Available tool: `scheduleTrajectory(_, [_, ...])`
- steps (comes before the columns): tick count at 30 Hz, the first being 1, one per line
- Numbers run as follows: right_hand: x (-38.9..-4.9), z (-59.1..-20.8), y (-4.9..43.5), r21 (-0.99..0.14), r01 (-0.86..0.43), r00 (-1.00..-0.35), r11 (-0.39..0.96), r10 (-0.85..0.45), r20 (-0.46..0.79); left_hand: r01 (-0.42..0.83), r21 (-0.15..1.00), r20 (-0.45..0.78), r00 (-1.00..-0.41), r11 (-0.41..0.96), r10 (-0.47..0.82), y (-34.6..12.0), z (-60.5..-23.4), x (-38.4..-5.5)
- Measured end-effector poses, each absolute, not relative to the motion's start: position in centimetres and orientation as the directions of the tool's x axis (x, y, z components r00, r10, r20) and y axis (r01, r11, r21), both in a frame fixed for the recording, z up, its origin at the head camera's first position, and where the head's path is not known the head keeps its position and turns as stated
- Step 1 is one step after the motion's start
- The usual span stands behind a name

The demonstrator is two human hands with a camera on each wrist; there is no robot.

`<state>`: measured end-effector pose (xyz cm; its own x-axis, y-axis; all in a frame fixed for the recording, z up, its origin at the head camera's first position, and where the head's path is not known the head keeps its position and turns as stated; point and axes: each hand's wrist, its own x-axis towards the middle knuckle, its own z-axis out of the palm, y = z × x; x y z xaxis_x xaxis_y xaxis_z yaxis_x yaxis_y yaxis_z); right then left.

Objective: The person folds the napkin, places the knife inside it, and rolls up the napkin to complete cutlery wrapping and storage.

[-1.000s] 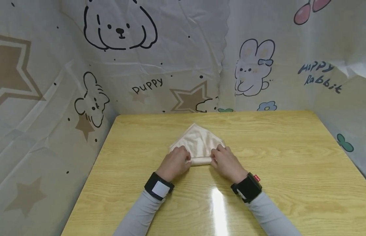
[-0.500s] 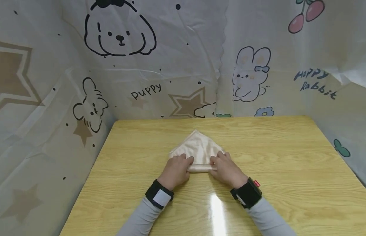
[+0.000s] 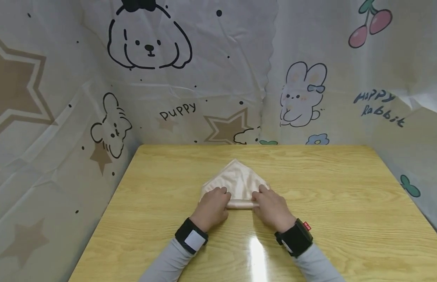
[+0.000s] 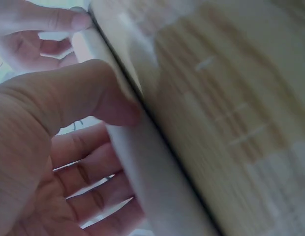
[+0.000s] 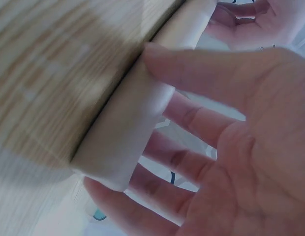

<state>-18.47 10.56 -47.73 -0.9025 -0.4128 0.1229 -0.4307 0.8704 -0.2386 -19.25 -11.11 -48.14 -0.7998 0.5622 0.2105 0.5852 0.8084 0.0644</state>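
Note:
A pale cream satin-like cloth [image 3: 239, 180] lies on the table in the head view, its far part spread to a point and its near edge rolled into a tube. My left hand [image 3: 211, 207] grips the left end of that roll, covering it. At the right end, my right hand [image 3: 273, 207] does the same. In the left wrist view, the thumb presses the near side of the rolled cloth [image 4: 162, 182] while the fingers lie behind it. The right wrist view has the thumb on the near side of the roll [image 5: 118, 123] and the fingers along its far side.
The wood-grain table [image 3: 162, 168] extends around the cloth on all sides. Behind it and at both sides hangs a printed curtain [image 3: 211, 70] with cartoon animals. Each wrist wears a black band [image 3: 294, 237]. Glare marks the table near the front.
The head view has tilted, so table and cloth sit lower in it. Both hands keep to the roll with small finger shifts; the cloth's shape looks nearly the same.

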Motion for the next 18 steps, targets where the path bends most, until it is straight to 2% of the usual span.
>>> scheduleTrajectory(8, [-18.8,-47.3,10.7,-0.265,-0.411,-0.911,0.872,-0.403,0.087,0.597,0.104,0.205,-0.795,0.795,0.571,-11.4,-47.8,-19.5])
scheduleTrajectory(12, [-18.7,-47.2,10.6,-0.237,-0.404,-0.915,0.883,-0.396,0.084,0.59,0.126,0.167,-0.805,0.798,0.569,-11.7,-47.6,-19.5])
scheduleTrajectory(18, [-18.6,-47.2,10.5,-0.183,-0.427,-0.904,0.885,-0.415,0.1,0.61,0.09,0.16,-0.789,0.787,0.593,-12.2,-47.3,-19.4])
